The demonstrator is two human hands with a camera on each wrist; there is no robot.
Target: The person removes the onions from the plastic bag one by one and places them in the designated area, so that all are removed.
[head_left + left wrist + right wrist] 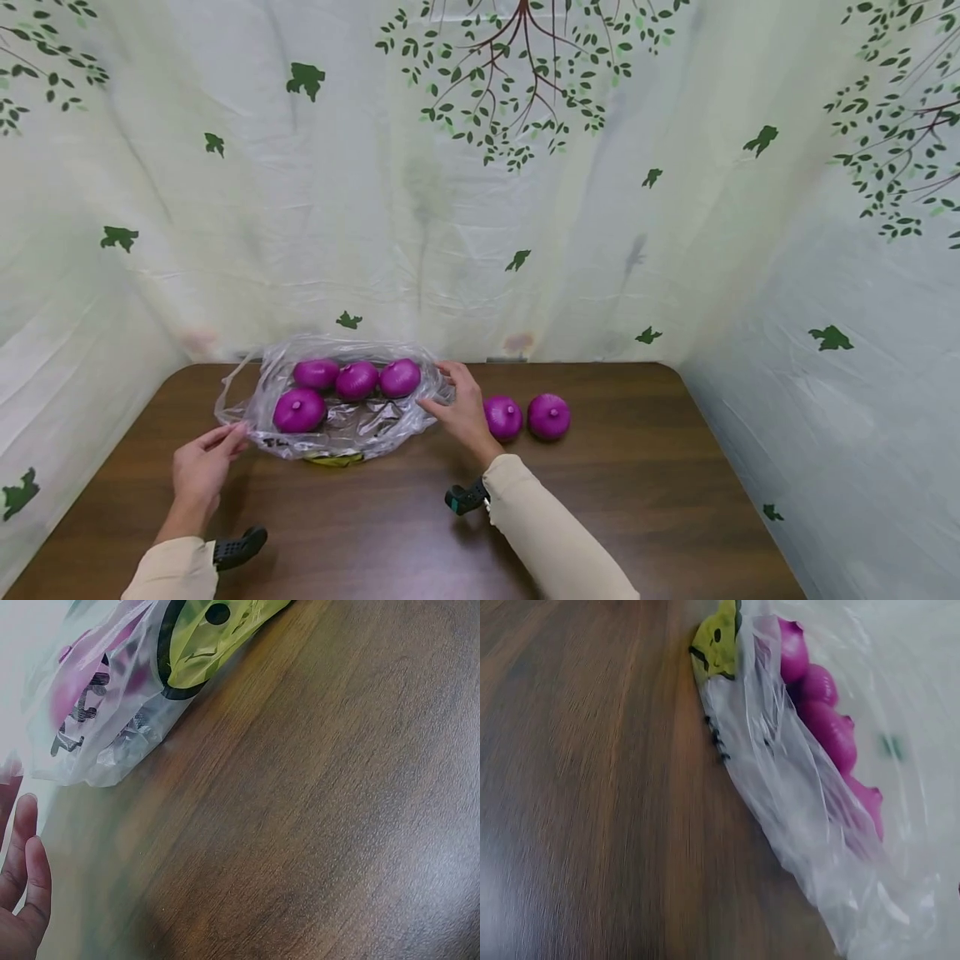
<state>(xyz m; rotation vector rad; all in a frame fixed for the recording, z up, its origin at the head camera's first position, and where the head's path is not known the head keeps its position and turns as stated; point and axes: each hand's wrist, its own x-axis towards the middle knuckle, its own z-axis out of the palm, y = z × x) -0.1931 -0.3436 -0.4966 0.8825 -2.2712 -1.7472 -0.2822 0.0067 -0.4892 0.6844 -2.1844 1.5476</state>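
Observation:
A clear plastic bag [360,429] lies with its mouth spread, several shiny purple onions [357,381] inside. My left hand [202,467] pinches the bag's near left edge between thumb and fingers; some of its fingers [36,877] show at the left of the left wrist view. At the bag's right side, my right hand [463,408] holds the rim, thumb on the near side and fingers beyond. The right wrist view leaves this hand out but shows the bag [780,787] with onions [829,735] along it. A yellow print with black marks [217,637] is on the bag's front.
Two more purple onions, one [503,418] close by my right hand and another [549,417] farther right, stand on the brown wooden table [660,500]. A pale curtain [465,208] with leaf prints hangs behind the table and along both sides.

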